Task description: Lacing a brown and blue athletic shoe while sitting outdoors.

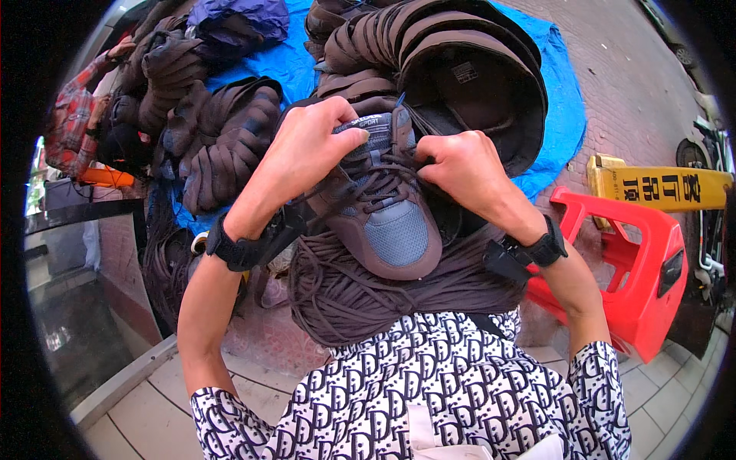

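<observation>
A grey-blue and brown sports shoe (395,230) rests toe toward me on a heap of dark shoelaces (345,295) over my lap. Dark laces (376,184) cross its front, partly threaded. At the shoe's far left, my left hand (314,146) is closed on the tongue and collar, thumb on top of the label. My right hand (468,165) is closed in a pinch at the right eyelet edge, where a dark lace runs into its fingers. The fingertips there are partly hidden. Both wrists wear black straps.
Stacked brown shoe uppers (483,84) stand just beyond the shoe, and more piles (230,146) lie left on a blue tarp (563,92). A red plastic stool (629,253) and a yellow sign (659,184) are at right. Far left, a person in a plaid sleeve (73,123) handles uppers.
</observation>
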Motion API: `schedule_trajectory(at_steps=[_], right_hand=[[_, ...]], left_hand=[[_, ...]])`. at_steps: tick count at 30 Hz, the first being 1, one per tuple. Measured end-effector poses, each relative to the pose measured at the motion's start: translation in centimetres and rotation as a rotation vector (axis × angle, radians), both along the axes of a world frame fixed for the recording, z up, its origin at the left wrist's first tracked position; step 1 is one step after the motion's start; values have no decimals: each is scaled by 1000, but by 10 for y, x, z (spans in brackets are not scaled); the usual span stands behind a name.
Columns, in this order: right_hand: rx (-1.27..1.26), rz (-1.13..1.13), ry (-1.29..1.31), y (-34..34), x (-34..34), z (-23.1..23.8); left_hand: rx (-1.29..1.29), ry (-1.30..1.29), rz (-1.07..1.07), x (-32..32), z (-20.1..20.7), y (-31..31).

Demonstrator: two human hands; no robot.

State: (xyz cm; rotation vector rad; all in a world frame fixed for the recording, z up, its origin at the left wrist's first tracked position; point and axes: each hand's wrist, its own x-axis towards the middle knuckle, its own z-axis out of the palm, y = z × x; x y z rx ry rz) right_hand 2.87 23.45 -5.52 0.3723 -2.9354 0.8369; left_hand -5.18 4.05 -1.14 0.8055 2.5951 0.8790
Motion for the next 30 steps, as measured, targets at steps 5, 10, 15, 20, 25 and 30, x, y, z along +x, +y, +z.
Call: schedule_trajectory(at_steps=[5, 10, 15, 20, 25, 30], right_hand=[[209, 48, 251, -10, 4, 12], [-184, 99, 481, -19, 0, 12], [-870, -101, 12, -27, 0, 15], [-769, -161, 9, -27, -4, 12], [-323, -63, 214, -18, 12, 4], [-235, -25, 267, -19, 6, 12]], left_hand=[[35, -11, 24, 4, -5, -5], [53, 21, 32, 4, -5, -2], [111, 27, 55, 9, -10, -5], [107, 14, 91, 12, -10, -3], [149, 68, 88, 14, -17, 3], [141, 62, 87, 15, -9, 0]])
